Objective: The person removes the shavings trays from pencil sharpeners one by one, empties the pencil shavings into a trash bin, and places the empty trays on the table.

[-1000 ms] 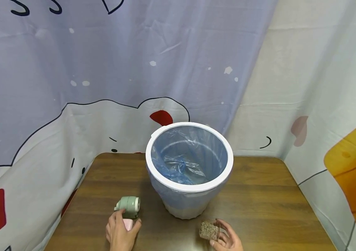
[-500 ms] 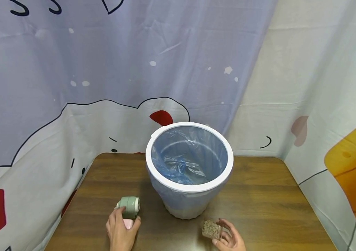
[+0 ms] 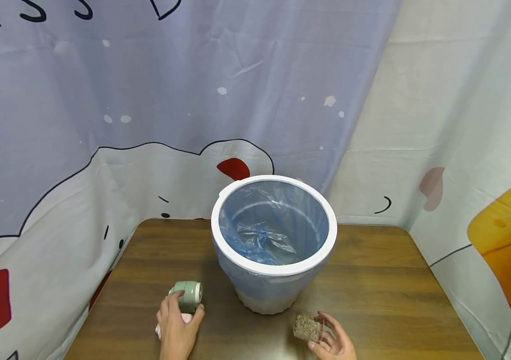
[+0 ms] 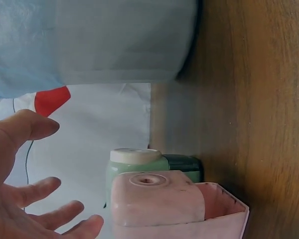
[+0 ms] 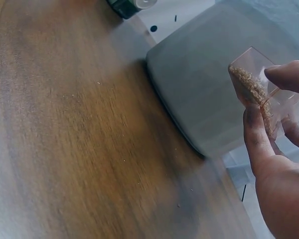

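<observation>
My left hand (image 3: pixel 176 327) hovers over a pink block-shaped pencil sharpener (image 4: pixel 159 199), which has a round hole in its face and an open-sided compartment. In the left wrist view its fingers are spread and apart from the sharpener. Just beyond lies a green rounded body (image 3: pixel 188 295) with a white round end, which looks like a second sharpener. With its thumb and fingers, my right hand (image 3: pixel 336 342) holds a clear plastic box (image 5: pixel 251 84). Brown crumb-like shavings lie along one side inside it. The left hand hides much of the pink sharpener in the head view.
A white-rimmed trash bin (image 3: pixel 273 270) lined with a thin blue bag stands at the middle of the wooden table (image 3: pixel 372 285), beyond both hands. A printed curtain (image 3: pixel 170 90) hangs behind the table and along its sides.
My right hand has shifted slightly to the right with the clear box. The left hand has moved a little over the pink sharpener, which shows less between its fingers. The bin stays put.
</observation>
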A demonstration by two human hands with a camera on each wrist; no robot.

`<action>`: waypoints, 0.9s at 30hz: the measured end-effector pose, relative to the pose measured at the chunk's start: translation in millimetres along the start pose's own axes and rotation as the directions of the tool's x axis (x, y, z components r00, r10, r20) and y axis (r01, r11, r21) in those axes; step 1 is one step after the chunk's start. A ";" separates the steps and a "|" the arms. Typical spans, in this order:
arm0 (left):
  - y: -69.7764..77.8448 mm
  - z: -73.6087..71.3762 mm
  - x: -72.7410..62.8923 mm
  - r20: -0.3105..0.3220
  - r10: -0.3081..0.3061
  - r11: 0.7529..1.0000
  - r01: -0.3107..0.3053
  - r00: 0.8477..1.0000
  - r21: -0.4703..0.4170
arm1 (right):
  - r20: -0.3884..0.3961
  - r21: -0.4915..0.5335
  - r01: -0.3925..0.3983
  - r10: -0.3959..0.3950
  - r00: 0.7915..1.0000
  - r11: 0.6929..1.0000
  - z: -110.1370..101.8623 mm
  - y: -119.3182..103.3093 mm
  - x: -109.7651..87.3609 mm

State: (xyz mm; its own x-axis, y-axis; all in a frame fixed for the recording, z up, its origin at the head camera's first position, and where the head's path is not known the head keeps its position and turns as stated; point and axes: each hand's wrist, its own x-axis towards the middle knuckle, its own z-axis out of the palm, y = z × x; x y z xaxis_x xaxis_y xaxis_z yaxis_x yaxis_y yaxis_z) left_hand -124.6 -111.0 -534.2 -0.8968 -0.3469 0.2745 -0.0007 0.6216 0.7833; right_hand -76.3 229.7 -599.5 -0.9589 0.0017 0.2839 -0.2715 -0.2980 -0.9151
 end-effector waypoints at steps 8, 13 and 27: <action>5.4 0.2 2.8 0.008 -0.020 1.000 0.020 1.000 -0.014 | -0.044 -0.056 -0.070 0.068 0.997 0.996 2.2 -8.2 -0.3; 10.1 -0.4 4.2 -0.006 -0.012 1.000 0.012 1.000 -0.020 | -0.041 -0.088 -0.058 0.055 0.998 0.994 3.4 -12.7 1.0; 17.8 0.6 7.1 -0.010 0.009 0.996 -0.010 1.000 -0.093 | -0.137 -0.129 -0.046 0.028 0.990 0.991 5.2 -21.4 -0.3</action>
State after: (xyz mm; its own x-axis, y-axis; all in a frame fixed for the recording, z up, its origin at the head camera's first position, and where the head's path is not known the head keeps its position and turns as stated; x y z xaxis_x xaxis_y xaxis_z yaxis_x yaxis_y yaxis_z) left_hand -131.2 -102.0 -518.7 -0.8923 -0.3485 0.2870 0.0492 0.5568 0.8292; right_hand -69.8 231.1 -578.5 -0.9684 0.1242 0.2162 -0.2356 -0.1725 -0.9564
